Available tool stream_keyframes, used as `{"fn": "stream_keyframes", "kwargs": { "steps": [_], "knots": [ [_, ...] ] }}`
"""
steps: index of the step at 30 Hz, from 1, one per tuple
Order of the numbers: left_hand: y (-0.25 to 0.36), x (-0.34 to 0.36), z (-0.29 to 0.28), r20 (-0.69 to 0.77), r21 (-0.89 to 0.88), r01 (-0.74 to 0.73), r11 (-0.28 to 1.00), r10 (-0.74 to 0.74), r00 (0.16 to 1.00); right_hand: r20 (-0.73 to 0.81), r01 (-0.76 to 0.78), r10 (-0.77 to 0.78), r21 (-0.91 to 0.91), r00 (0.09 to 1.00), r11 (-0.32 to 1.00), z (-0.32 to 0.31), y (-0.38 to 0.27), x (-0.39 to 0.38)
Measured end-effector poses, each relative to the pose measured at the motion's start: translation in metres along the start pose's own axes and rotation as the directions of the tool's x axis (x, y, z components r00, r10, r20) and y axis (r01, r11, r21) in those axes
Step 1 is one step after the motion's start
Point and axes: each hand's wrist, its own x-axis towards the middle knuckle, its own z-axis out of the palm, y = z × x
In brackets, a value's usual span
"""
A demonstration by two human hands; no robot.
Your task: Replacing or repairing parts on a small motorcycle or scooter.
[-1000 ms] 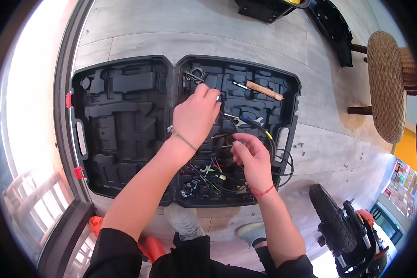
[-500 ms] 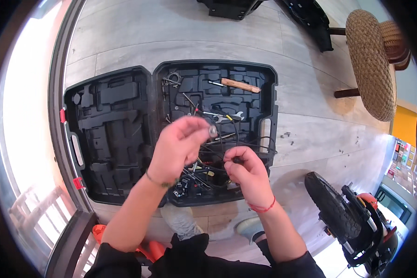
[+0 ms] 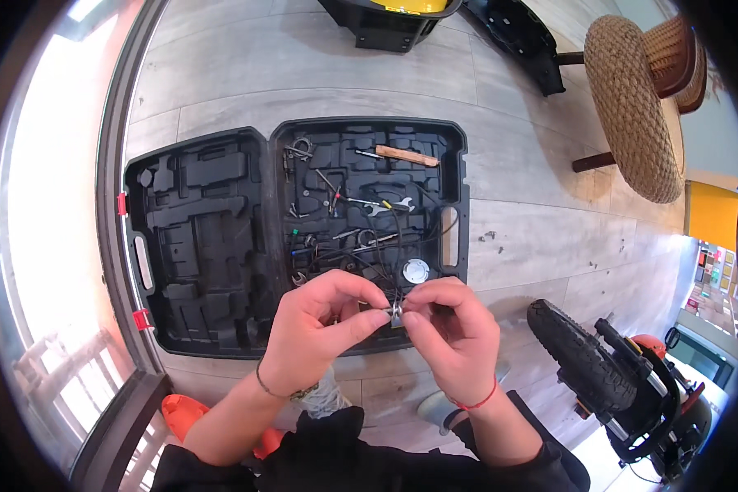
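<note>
Both hands meet over the near edge of an open black tool case (image 3: 369,123). My left hand (image 3: 316,324) pinches a small shiny metal part (image 3: 397,314) between thumb and forefinger. From the other side, my right hand (image 3: 455,332) grips it too, fingertips almost touching the left ones. The part is too small and too covered by fingers to name its kind. Just beyond the right fingers lies a round silver disc (image 3: 416,270) in the case. Dark cables, an open-end wrench (image 3: 398,206), a wooden handle (image 3: 407,156) and loose hardware lie farther in.
The case's moulded lid (image 3: 197,238) lies flat at the left, beside a window frame. A knobbly black tyre (image 3: 578,361) of a wheeled machine stands at the right. A woven stool (image 3: 631,107) and black plastic housings (image 3: 385,33) are farther off. Small bits (image 3: 490,238) dot the floor.
My left hand has come down and right with its metal piece to meet my right hand, which had been apart holding a small dark piece. The silver disc now shows.
</note>
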Motion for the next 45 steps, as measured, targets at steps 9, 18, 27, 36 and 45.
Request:
{"fn": "stream_keyframes", "kwargs": {
  "steps": [9,18,27,36,45],
  "knots": [
    [0.001,-0.021,0.026,-0.056,0.181,-0.151,0.972,0.164,0.985,0.104,0.076,-0.077,0.020,0.992,0.997,-0.019,-0.005,-0.012],
    [0.005,-0.040,0.037,-0.091,0.270,-0.131,0.954,0.160,0.983,0.178,0.029,-0.054,0.142,0.982,0.989,-0.027,-0.001,-0.018],
    [-0.001,-0.031,0.039,0.043,-0.535,0.127,0.835,-0.123,0.991,0.107,0.002,-0.015,0.128,0.994,0.992,-0.026,-0.004,-0.024],
    [-0.007,-0.044,0.036,0.040,-0.057,0.039,0.998,-0.036,0.999,0.090,0.022,-0.025,0.038,0.996,0.999,-0.020,-0.004,-0.030],
    [-0.009,-0.044,0.033,-0.029,-0.269,0.003,0.963,-0.012,1.000,0.252,-0.101,0.010,0.352,0.968,0.930,-0.023,-0.012,-0.027]
  ]
}}
